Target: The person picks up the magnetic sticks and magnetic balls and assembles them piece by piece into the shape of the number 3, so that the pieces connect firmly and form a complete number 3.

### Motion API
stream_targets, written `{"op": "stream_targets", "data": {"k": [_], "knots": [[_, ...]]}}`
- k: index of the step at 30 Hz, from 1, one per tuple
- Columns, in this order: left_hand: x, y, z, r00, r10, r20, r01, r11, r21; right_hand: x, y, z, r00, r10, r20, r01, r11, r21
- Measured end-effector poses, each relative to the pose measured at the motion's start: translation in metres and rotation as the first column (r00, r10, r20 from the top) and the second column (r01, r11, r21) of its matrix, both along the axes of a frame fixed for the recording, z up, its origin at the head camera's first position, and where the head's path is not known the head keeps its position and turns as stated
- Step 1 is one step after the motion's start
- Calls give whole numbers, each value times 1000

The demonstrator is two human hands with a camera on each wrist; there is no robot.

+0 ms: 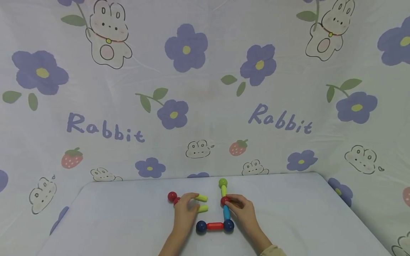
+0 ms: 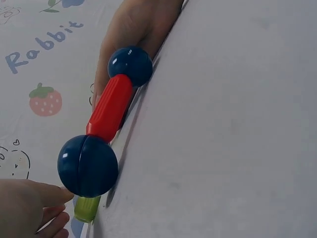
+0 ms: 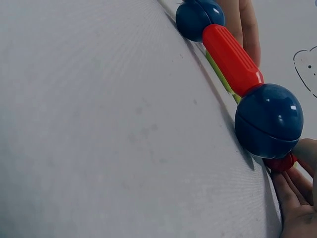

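My right hand (image 1: 245, 209) pinches a red ball (image 1: 225, 201) between thumb and fingertips. That ball joins a lime rod (image 1: 224, 191), topped by a lime ball (image 1: 222, 182), to a blue rod (image 1: 226, 213). At the near end, a dark blue ball (image 1: 229, 225) connects to a red rod (image 1: 215, 226) and a second dark blue ball (image 1: 201, 227). My left hand (image 1: 185, 213) holds two lime rods (image 1: 202, 208), index finger at one and thumb at the other. Red balls (image 1: 172, 196) show just beyond its knuckles; the joints there are hidden.
All the pieces are on a white-covered table (image 1: 128, 220). Behind it hangs a white cloth (image 1: 211, 89) printed with flowers and rabbits. The dark blue balls and red rod stand closest to the wrist cameras and block part of the hands.
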State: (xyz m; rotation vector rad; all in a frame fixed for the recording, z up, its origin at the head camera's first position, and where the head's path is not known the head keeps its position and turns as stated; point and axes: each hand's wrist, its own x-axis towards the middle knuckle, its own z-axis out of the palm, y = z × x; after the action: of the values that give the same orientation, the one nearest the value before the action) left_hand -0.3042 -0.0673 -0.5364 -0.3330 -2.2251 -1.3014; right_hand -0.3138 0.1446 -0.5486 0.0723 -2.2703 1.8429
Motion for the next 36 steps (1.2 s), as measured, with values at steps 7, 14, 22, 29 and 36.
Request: {"op": "stream_targets", "data": {"k": [7,14,22,29,36], "knots": [[-6,4,7,998,-31,61,34,998,-47,0,1,-1,1000,-2,-11,2,1000,3],[-18,6,5,990,-35,136,57,986,-157,1,1,-1,1000,4,-14,-4,1000,-3],[-27,9,5,972,-12,235,64,975,-211,1,1,-1,1000,8,-8,-8,1000,2],[-30,11,7,962,3,272,54,978,-200,2,1,1,1000,7,-8,-7,1000,3],[-31,13,10,967,-12,253,59,982,-181,2,0,1,1000,-1,-15,1,1000,9]]}}
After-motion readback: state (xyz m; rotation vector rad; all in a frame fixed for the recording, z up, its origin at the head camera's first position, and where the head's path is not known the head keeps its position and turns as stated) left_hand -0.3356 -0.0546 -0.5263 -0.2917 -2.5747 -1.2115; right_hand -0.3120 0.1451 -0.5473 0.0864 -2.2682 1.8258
